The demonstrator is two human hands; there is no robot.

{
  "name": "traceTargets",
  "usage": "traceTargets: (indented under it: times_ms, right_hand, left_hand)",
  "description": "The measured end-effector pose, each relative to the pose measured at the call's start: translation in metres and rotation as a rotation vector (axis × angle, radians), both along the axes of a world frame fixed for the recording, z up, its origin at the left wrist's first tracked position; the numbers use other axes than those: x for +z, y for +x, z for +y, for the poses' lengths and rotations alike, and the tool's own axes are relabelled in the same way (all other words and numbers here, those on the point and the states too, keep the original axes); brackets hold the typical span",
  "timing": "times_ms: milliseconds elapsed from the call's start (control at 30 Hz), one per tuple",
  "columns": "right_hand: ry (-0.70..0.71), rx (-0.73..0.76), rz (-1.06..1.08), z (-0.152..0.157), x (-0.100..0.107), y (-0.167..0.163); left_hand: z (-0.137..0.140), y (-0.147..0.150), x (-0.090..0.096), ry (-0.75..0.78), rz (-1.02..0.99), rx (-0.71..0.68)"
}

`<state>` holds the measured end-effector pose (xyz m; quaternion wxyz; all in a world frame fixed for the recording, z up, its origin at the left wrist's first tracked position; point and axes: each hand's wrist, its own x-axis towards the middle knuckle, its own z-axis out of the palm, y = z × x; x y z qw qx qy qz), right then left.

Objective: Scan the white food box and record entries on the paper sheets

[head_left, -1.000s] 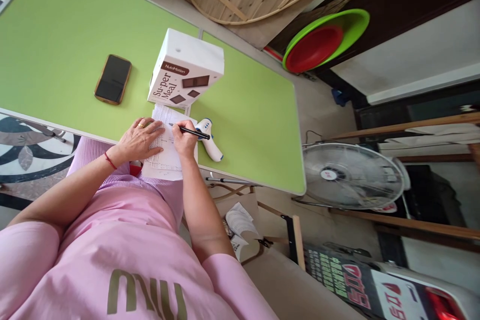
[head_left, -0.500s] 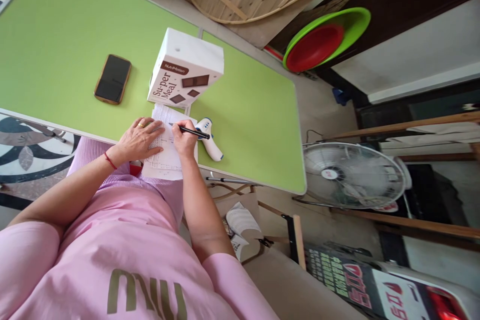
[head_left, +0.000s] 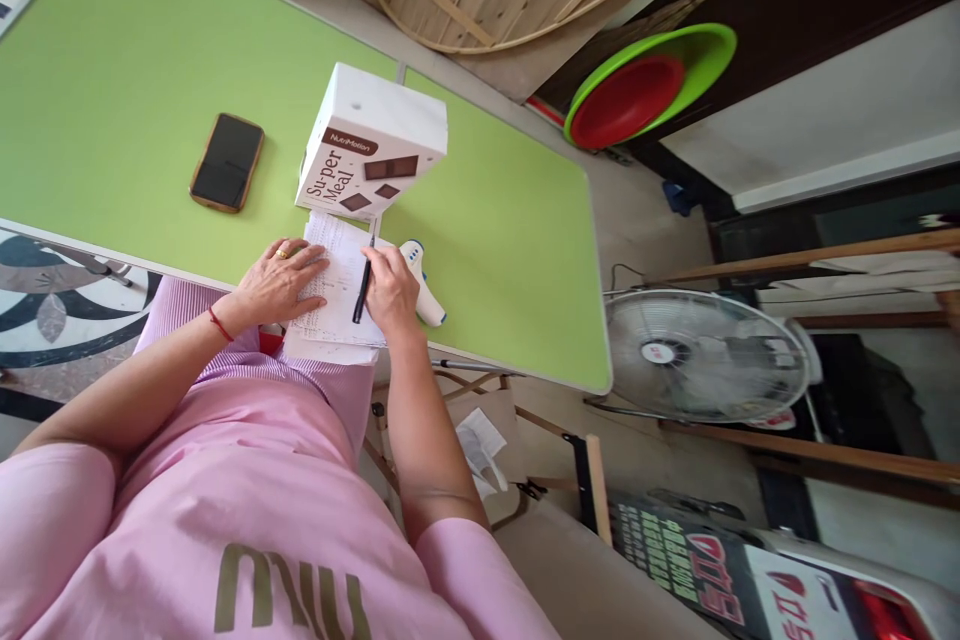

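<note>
My left hand [head_left: 283,278] lies flat with fingers spread on sheets of paper [head_left: 339,270] covered in small writing, at the table's near edge. Black and slim, a pen [head_left: 362,292] is gripped in my right hand [head_left: 392,288] over the right side of the paper. Its tip points away from me, towards a white box [head_left: 375,145] marked "Super Meal" that stands just beyond the sheets. Partly hidden behind my right hand is a white and blue handheld thermometer [head_left: 424,285], lying on the table.
A phone [head_left: 227,163] in a brown case lies on the green table [head_left: 495,240] at the left. To the right stands a floor fan [head_left: 697,355]. Green and red basins [head_left: 630,100] lean beyond the table, and a folding chair [head_left: 480,400] with papers is below its edge.
My right hand has moved right with the pen, and the pen has turned so it points away from me. The left hand has stayed in place on the paper.
</note>
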<state>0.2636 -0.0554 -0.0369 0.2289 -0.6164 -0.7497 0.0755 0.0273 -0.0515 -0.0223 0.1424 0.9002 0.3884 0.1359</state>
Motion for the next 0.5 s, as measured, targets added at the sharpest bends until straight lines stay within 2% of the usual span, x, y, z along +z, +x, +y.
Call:
traceTargets:
  times_ms: [67,167,233,333,400,500]
  right_hand:
    - [-0.042,0.000,-0.099,-0.004,0.000,-0.002]
    - [-0.035,-0.013,-0.131,-0.008,0.000,-0.001]
    - [0.020,-0.070,-0.097,-0.009,0.002,0.008]
    - [0.041,-0.245,-0.078,-0.007,0.005,0.033]
    - [-0.044,-0.361,-0.090,-0.005,0.005,0.050]
    - [-0.240,-0.418,-0.073,-0.003,0.002,0.066]
  left_hand:
    - [0.001,-0.001,-0.004,-0.027,-0.079,0.013]
    - [0.015,-0.006,-0.011,-0.115,-0.329,0.154]
    - [0.037,-0.011,-0.017,-0.201,-0.500,0.286]
    - [0.086,-0.015,-0.025,-0.270,-0.609,0.440]
    - [0.120,-0.014,-0.030,-0.240,-0.619,0.452]
    - [0.157,-0.008,-0.034,-0.096,-0.488,0.334]
